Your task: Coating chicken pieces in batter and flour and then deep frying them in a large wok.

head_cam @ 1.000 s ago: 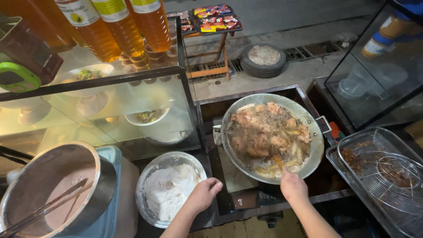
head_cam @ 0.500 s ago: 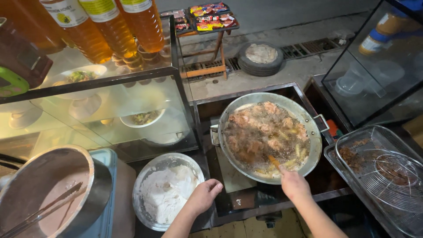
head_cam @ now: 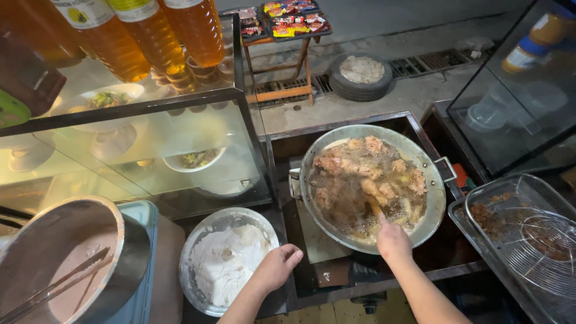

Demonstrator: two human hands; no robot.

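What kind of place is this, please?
Probably a street food stall: a wok of pieces frying in oil, a glass display case with plates of food, and bottles of oil, all beside open pavement.

Golden-brown fried pieces are seen in the round silver metal pan; white flour fills a silver bowl; amber oil bottles are lined above.

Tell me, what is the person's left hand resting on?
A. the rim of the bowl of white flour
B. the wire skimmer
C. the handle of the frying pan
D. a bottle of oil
A: the left hand lies on the rim of the flour bowl, away from the frying pan.
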